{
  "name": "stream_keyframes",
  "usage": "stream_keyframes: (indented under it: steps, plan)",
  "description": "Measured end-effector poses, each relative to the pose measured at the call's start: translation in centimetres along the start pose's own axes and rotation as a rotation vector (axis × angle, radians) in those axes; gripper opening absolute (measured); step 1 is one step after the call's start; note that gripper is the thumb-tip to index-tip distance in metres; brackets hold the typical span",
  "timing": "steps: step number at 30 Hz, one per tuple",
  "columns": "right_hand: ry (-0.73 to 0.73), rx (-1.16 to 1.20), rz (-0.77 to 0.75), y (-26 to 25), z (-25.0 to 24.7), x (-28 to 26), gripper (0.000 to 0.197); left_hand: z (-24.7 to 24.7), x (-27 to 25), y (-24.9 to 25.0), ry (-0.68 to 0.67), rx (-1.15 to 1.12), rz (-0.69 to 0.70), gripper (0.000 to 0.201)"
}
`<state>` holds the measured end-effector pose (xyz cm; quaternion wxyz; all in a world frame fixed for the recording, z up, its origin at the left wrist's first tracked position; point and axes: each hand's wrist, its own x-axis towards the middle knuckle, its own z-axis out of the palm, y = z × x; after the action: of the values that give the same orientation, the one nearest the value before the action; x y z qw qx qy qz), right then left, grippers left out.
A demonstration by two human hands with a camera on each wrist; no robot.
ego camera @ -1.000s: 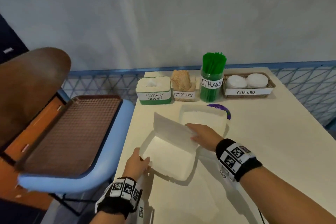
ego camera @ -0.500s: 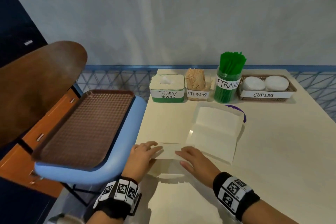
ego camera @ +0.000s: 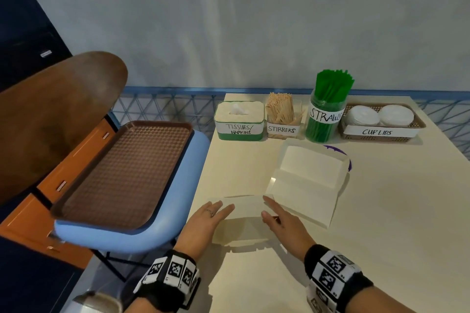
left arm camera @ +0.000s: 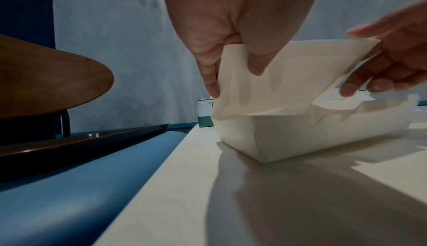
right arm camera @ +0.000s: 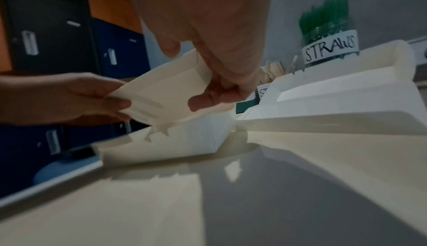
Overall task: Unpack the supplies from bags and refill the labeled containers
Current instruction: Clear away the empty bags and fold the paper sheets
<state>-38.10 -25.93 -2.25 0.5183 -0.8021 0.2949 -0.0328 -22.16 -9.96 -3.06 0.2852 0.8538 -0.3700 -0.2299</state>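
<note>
Smooth white clamshell box (ego camera: 244, 221) of thin, stiff material, set at the near edge of the cream table (ego camera: 381, 223), its lid tilted half-raised over the rectangular base. Left hand (ego camera: 203, 221) pinches the lid's left edge, thumb beneath, fingers flat on top; right hand (ego camera: 284, 223) grips the right edge likewise. A second white box (ego camera: 309, 180) lies open just behind. Beyond stand the tissue box (ego camera: 239, 123), wooden stirrers (ego camera: 281, 112), green straws (ego camera: 329, 107) and cup-lid basket (ego camera: 380, 122). A textured brown tray (ego camera: 122, 175) rests on a blue chair (ego camera: 175, 201) at left.

Cream table (ego camera: 381, 223), four labelled containers along its far edge, two white cartons (ego camera: 309, 183) nearer.
</note>
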Motion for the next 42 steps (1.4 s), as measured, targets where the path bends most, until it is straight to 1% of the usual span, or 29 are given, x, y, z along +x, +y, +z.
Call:
stream_keyframes:
  steps: [1, 2, 4, 5, 6, 7, 8, 9, 11, 12, 14, 16, 18, 19, 20, 22, 24, 25, 27, 29, 31, 33, 35, 37, 39, 40, 42]
  plan:
    - [0.019, 0.04, 0.016, -0.1, -0.1, 0.2, 0.045, -0.3, 0.1, 0.1, -0.027, -0.027, -0.007, 0.045]
    - [0.037, 0.089, 0.032, -0.1, -0.3, 0.5, 0.042, -0.4, -0.1, 0.1, -0.053, 0.002, 0.0, 0.045]
    - [0.026, 0.263, 0.052, 0.0, -0.5, 0.9, 0.039, -0.3, -0.1, -0.2, -0.071, 0.127, 0.139, 0.09]
    - [0.009, 0.365, 0.063, 0.1, -0.7, 1.0, 0.039, -0.4, -0.1, -0.2, -0.08, 0.154, 0.153, 0.102]
    - [-0.008, 0.433, 0.065, 0.1, -0.9, 1.1, 0.041, -0.5, -0.2, -0.1, -0.076, 0.141, 0.144, 0.106]
    - [-0.02, 0.439, 0.063, 0.0, -1.1, 1.1, 0.042, -0.7, -0.3, -0.1, -0.077, 0.118, 0.134, 0.107]
    - [-0.036, 0.421, 0.056, 0.1, -1.2, 1.2, 0.043, -0.8, -0.4, -0.1, -0.046, 0.113, 0.151, 0.107]
    - [-0.049, 0.388, 0.049, 0.1, -1.2, 1.2, 0.044, -0.9, -0.3, -0.1, -0.025, 0.084, 0.148, 0.1]
    - [-0.036, 0.287, 0.042, 0.2, -1.1, 1.2, 0.043, -1.1, -0.3, 0.1, -0.011, 0.105, 0.126, 0.068]
    - [-0.016, 0.2, 0.03, 0.5, -0.9, 1.2, 0.043, -1.0, -0.4, 0.1, -0.007, 0.132, 0.13, 0.055]
    - [0.001, 0.011, -0.006, 1.1, -0.5, 1.2, 0.044, -0.4, -0.3, -0.5, -0.021, 0.17, 0.121, 0.045]
    - [-0.005, -0.079, -0.017, 1.4, -0.1, 1.0, 0.044, 0.1, -0.3, -1.0, -0.023, 0.177, 0.094, 0.038]
    - [0.001, -0.131, -0.02, 1.6, 0.1, 0.9, 0.045, 0.5, -0.3, -1.3, -0.016, 0.169, 0.086, 0.037]
    - [0.003, -0.158, -0.028, 1.7, 0.2, 1.0, 0.046, 0.6, -0.4, -1.2, -0.013, 0.171, 0.09, 0.039]
    - [0.004, -0.179, -0.039, 1.8, 0.3, 1.0, 0.047, 0.7, -0.4, -1.1, -0.005, 0.177, 0.098, 0.044]
    - [0.01, -0.187, -0.054, 1.9, 0.2, 1.0, 0.047, 0.8, -0.4, -1.0, 0.03, 0.171, 0.098, 0.06]
    - [0.015, -0.12, -0.041, 1.9, 0.1, 1.1, 0.044, 0.7, -0.4, -0.8, 0.053, 0.145, 0.057, 0.074]
    - [0.012, -0.091, -0.03, 1.9, 0.0, 1.2, 0.042, 0.6, -0.4, -0.8, 0.043, 0.137, 0.036, 0.075]
    - [0.01, -0.098, -0.023, 1.8, 0.1, 1.1, 0.041, 0.6, -0.4, -0.6, 0.01, 0.147, 0.02, 0.066]
    - [0.02, -0.178, -0.029, 1.9, 0.5, 1.0, 0.042, 0.7, -0.3, -0.4, -0.004, 0.164, 0.021, 0.056]
    - [0.037, -0.254, -0.03, 2.0, 0.9, 0.9, 0.044, 0.7, -0.2, -0.3, -0.006, 0.181, 0.02, 0.054]
    - [0.057, -0.265, -0.031, 2.0, 1.1, 0.7, 0.044, 0.8, -0.1, -0.2, -0.003, 0.197, 0.013, 0.054]
    - [0.079, -0.262, -0.08, 1.5, 0.9, 0.5, 0.04, 0.7, 0.0, 0.0, 0.0, 0.21, 0.003, 0.053]
    - [0.146, -0.238, -0.158, 0.9, 0.2, 0.5, 0.033, 0.4, 0.4, 0.4, 0.013, 0.225, 0.007, 0.049]
    - [0.264, -0.254, -0.191, 0.5, -1.4, 0.7, 0.029, -0.1, 1.0, 1.4, 0.027, 0.258, 0.034, 0.046]
    - [0.352, -0.294, -0.181, 0.7, -2.5, 1.0, 0.028, -0.4, 1.3, 2.1, 0.045, 0.282, 0.053, 0.044]
    - [0.535, -0.325, -0.079, 1.6, -4.9, 1.5, 0.032, -1.0, 2.4, 3.9, 0.103, 0.279, 0.102, 0.036]
